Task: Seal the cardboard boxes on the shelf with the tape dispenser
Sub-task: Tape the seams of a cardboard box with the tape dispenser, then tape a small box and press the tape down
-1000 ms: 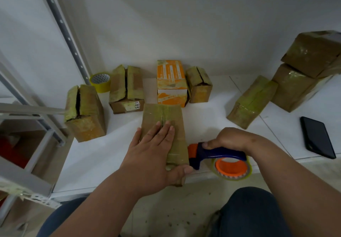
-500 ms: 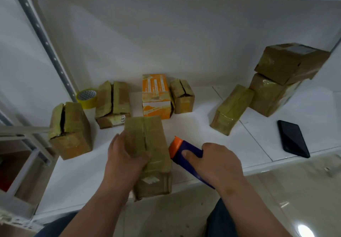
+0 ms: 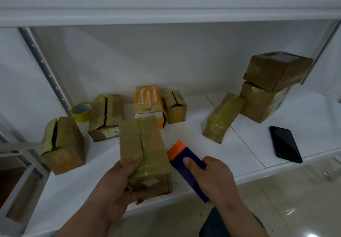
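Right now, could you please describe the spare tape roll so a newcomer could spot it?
Look at the white shelf, far left, by the perforated metal upright. The yellow tape roll sits there, the only round item among cardboard boxes.

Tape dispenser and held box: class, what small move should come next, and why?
Probably set the held box aside and pull over the split box. The left hand grips a box taped along its seam, and the right hand holds the tape dispenser clear of it.
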`<action>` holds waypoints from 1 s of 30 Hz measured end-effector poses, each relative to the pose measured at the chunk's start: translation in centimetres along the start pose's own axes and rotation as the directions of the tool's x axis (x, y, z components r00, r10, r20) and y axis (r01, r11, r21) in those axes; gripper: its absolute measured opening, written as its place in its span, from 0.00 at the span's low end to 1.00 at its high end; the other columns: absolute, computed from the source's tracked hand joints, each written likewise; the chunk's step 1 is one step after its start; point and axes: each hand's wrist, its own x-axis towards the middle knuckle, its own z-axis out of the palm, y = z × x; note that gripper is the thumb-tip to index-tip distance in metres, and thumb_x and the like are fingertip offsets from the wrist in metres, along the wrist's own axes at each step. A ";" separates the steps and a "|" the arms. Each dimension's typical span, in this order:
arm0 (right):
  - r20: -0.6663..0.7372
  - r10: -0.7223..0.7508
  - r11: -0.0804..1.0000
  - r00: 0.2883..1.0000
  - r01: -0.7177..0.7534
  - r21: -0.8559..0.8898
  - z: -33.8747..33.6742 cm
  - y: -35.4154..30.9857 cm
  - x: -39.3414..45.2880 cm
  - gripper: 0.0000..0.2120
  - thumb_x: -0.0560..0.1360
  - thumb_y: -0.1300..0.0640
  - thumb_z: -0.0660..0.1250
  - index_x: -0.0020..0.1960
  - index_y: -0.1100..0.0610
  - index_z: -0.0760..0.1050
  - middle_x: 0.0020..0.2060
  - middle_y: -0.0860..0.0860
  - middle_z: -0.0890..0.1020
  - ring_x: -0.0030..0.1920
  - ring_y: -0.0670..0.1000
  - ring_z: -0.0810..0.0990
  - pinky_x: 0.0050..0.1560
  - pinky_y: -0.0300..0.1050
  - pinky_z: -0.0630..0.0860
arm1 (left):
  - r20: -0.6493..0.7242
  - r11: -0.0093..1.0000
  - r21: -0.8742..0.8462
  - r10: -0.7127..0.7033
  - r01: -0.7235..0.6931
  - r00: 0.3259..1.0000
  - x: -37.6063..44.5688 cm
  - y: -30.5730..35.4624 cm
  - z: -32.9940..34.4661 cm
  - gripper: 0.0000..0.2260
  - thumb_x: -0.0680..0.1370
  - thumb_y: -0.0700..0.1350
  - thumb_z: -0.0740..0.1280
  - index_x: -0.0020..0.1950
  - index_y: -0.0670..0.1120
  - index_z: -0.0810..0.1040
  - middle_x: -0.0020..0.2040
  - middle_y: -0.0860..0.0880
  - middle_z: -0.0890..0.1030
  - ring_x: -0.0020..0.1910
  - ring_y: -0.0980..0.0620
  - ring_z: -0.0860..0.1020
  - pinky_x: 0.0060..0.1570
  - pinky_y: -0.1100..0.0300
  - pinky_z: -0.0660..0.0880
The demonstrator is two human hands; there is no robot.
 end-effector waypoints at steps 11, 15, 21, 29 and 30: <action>-0.332 0.199 0.845 0.922 0.010 0.535 -4.8 0.8 4.6 0.24 0.74 0.40 0.64 0.36 0.61 0.74 0.28 0.53 0.77 0.28 0.50 0.73 0.29 0.42 0.66 | 0.206 0.972 0.172 0.122 -0.158 0.971 4.2 4.3 10.7 0.10 0.78 0.45 0.67 0.59 0.48 0.79 0.50 0.48 0.86 0.46 0.49 0.85 0.45 0.49 0.82; -0.423 0.255 0.742 0.870 0.105 0.663 -6.6 1.7 7.4 0.22 0.73 0.39 0.66 0.35 0.59 0.74 0.30 0.54 0.78 0.30 0.51 0.75 0.32 0.43 0.69 | 0.179 0.954 0.237 0.141 -0.182 0.974 7.9 6.2 14.7 0.10 0.78 0.44 0.69 0.59 0.48 0.79 0.51 0.48 0.85 0.50 0.48 0.83 0.53 0.46 0.80; -0.427 0.301 0.646 0.853 0.147 0.749 -8.3 2.5 11.3 0.18 0.74 0.42 0.67 0.37 0.56 0.76 0.32 0.53 0.80 0.32 0.52 0.77 0.36 0.47 0.74 | 0.158 0.920 0.325 0.175 -0.218 0.972 13.9 9.1 19.9 0.16 0.76 0.49 0.71 0.61 0.44 0.76 0.54 0.46 0.82 0.52 0.47 0.81 0.52 0.47 0.80; -0.434 0.339 0.640 0.835 0.133 0.756 -8.2 1.9 16.9 0.19 0.74 0.42 0.67 0.37 0.57 0.75 0.31 0.51 0.79 0.31 0.49 0.77 0.31 0.41 0.71 | 0.168 0.918 0.359 0.112 -0.167 0.979 21.1 8.1 24.7 0.14 0.80 0.41 0.65 0.65 0.40 0.75 0.56 0.45 0.78 0.47 0.52 0.75 0.49 0.59 0.77; -0.432 0.339 0.655 0.836 0.120 0.746 -8.0 1.9 17.5 0.20 0.74 0.41 0.67 0.37 0.59 0.76 0.31 0.52 0.79 0.31 0.50 0.77 0.31 0.42 0.70 | 0.165 0.910 0.383 0.098 -0.155 0.981 21.6 7.6 24.7 0.15 0.80 0.40 0.65 0.67 0.41 0.75 0.60 0.45 0.78 0.50 0.52 0.75 0.48 0.60 0.77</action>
